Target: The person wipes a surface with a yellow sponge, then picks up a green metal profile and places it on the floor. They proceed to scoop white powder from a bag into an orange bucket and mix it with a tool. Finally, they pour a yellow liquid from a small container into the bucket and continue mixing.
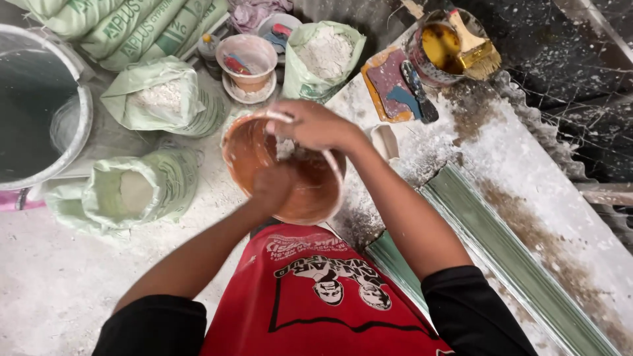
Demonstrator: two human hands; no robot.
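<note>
Here the left hand (pixel 273 188) grips the orange bowl (pixel 257 155) and the right hand (pixel 313 125) pinches white powder over it; a tilt could spill powder.

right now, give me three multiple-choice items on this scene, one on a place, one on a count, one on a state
1. Where is the paintbrush?
A. across the tin
B. in the bowl
C. on the floor

2. How many open sacks of white powder show?
A. one
B. three
C. six

3. What is the left hand doing?
A. resting on a sack
B. holding the brush
C. down inside the bowl

Answers:
1 A, it lies across the rim of the tin of yellow liquid.
2 B, one sack behind the orange bowl, two to its left.
3 C, it is inside the bowl while the right hand is at the rim.
</note>
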